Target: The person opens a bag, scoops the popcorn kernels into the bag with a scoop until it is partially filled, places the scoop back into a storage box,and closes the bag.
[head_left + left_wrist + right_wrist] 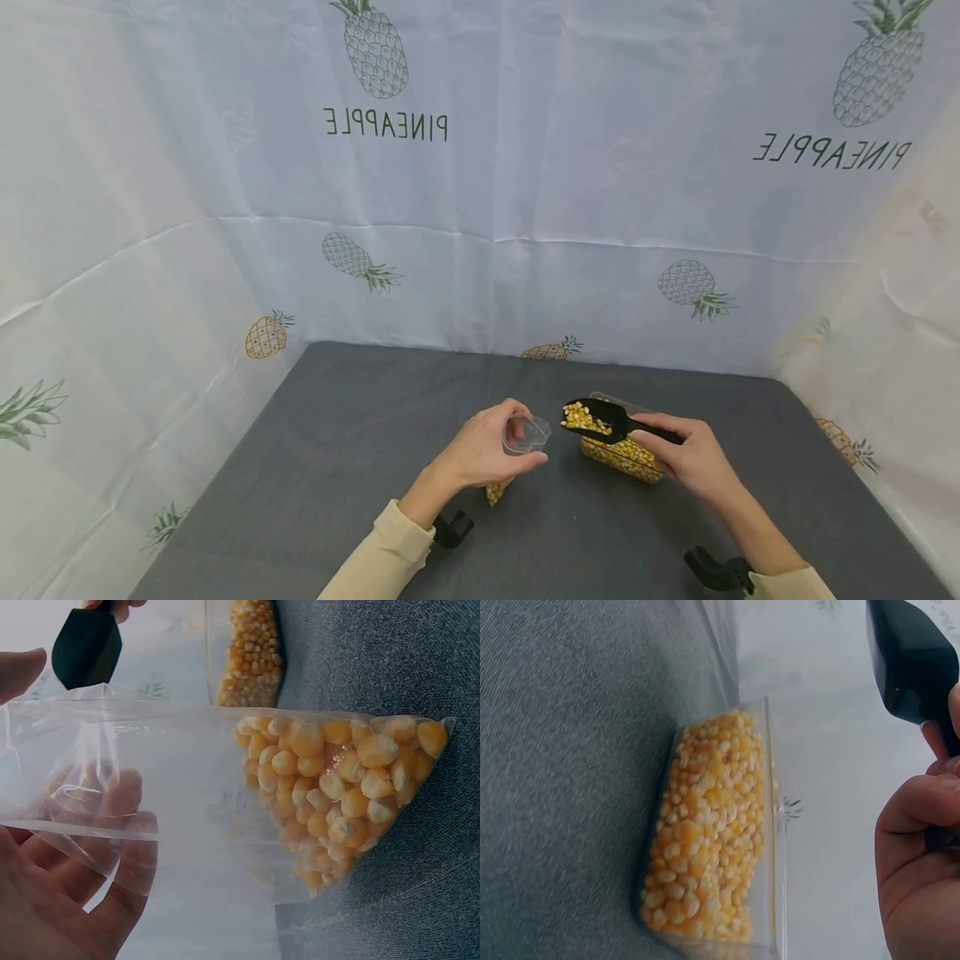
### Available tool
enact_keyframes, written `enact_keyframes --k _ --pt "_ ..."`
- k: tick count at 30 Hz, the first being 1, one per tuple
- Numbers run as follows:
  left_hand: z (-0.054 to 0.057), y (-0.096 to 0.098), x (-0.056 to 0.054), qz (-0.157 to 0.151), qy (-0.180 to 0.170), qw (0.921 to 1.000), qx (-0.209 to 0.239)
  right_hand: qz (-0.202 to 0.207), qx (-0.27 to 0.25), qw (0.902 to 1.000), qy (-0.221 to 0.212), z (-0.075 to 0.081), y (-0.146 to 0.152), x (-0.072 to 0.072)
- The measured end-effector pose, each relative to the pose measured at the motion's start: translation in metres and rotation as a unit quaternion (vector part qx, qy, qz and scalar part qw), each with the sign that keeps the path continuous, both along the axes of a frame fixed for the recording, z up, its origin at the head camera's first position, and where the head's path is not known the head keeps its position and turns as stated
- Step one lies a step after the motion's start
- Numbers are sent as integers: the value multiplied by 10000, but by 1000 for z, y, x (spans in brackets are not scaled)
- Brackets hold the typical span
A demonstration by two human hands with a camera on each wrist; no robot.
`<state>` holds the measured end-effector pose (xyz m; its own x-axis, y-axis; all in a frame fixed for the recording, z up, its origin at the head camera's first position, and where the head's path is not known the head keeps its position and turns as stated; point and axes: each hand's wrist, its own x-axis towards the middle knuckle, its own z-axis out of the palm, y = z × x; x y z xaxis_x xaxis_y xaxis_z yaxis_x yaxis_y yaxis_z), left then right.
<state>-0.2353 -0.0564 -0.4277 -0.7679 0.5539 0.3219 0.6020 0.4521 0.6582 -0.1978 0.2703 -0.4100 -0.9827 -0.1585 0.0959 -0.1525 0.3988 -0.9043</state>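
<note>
My left hand point(483, 450) holds a clear plastic zip bag point(202, 765) by its top, the mouth spread between thumb and fingers. Corn kernels point(337, 787) fill the bag's lower corner, which hangs close over the table. In my right hand point(693, 458) is the handle of a black scoop point(617, 419). Yellow kernels point(585, 418) lie in the scoop, its tip pointing left toward the bag's mouth, a small gap between them. Below the scoop stands a clear rectangular container point(774, 847) with many corn kernels, partly covered by the scoop in the head view.
The table has a dark grey cloth point(300, 492). White curtains point(487, 175) with pineapple prints stand at its back and both sides. Black wrist straps point(453, 530) sit on both forearms, near the cream sleeves point(386, 554).
</note>
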Motion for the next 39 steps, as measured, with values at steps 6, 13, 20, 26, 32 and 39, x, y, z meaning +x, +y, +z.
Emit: enact_keyframes --k 6,13,20,26,32,39 --pt "2 0 1 24 -130 9999 -97 158 -22 9998 75 3 -6 -2" --pt "2 0 1 79 -225 9995 -220 360 -120 9991 166 5 -15 -2" --pt "1 1 1 68 -321 9992 -235 470 -154 9986 193 7 -22 -3" --pt "0 1 1 146 -360 9988 -303 725 -266 9965 326 6 -28 -3" --pt "-1 2 0 177 -351 9983 -438 1015 -449 9935 260 6 -32 -5" --pt "0 1 0 112 -428 9980 -450 1077 -206 9936 257 5 -34 -6"
